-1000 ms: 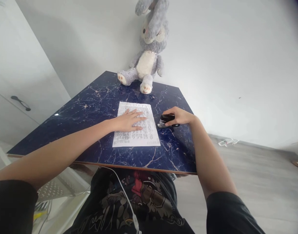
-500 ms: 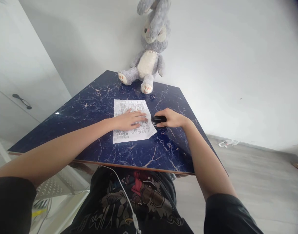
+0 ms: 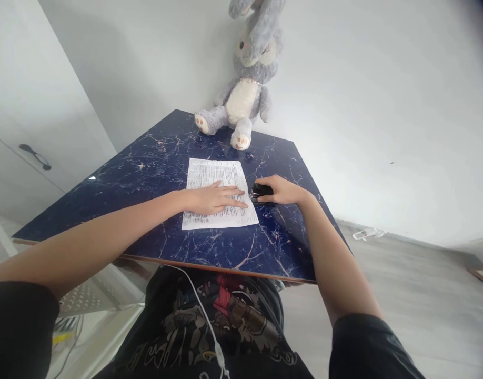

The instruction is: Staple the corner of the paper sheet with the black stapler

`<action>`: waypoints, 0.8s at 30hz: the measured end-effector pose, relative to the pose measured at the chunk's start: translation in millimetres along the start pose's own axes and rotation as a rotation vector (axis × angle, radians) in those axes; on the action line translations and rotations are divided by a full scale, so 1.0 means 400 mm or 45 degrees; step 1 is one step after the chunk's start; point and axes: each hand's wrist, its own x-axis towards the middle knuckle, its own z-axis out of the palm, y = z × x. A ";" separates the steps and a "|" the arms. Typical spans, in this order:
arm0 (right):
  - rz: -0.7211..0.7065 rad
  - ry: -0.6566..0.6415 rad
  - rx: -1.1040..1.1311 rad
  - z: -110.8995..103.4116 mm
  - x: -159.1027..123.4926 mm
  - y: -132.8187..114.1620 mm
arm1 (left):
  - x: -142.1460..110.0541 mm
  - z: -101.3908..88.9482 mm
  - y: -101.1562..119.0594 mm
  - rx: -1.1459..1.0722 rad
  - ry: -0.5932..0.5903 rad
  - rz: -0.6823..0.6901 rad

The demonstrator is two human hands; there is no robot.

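Observation:
A printed sheet of paper (image 3: 213,171) lies on the dark blue marbled table (image 3: 147,158). My left hand (image 3: 213,200) rests flat on the sheet, palm down with the fingers spread toward its right edge. Just right of that edge, my right hand (image 3: 283,189) is wrapped around a black stapler (image 3: 262,193). The stapler's front end points left and is at the paper's edge; whether the paper is between its jaws I cannot tell. Part of the stapler is hidden under my fingers.
A grey plush rabbit (image 3: 243,100) sits at the table's far edge against the wall. A white cabinet with a dark handle (image 3: 35,157) stands at the left. A white cable (image 3: 204,310) hangs over my shirt. A clear plastic item (image 3: 368,233) lies on the floor.
The sheet's right edge, lifted and creased before, now lies flatter under my left hand. My right hand has shifted slightly right with the stapler, whose jaws now show more gap. The view moved a little.

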 end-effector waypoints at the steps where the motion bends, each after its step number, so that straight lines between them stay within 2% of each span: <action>1: 0.004 -0.010 0.001 -0.003 -0.003 0.001 | 0.000 0.000 0.000 -0.010 0.003 0.003; 5: 0.046 -0.023 0.031 -0.015 -0.015 0.005 | 0.002 0.002 0.001 -0.058 0.008 -0.013; 13: -0.025 -0.073 0.074 -0.014 -0.010 -0.007 | 0.009 0.013 0.000 0.032 0.011 0.049; 17: -0.020 -0.064 0.050 -0.016 -0.013 -0.008 | 0.008 0.013 0.005 -0.011 0.030 0.036; 21: -0.032 -0.058 0.027 -0.011 -0.005 -0.023 | 0.011 0.016 0.007 -0.031 0.026 -0.011; 24: -0.009 -0.064 0.011 -0.004 0.004 -0.042 | 0.017 0.023 0.005 -0.001 0.065 0.035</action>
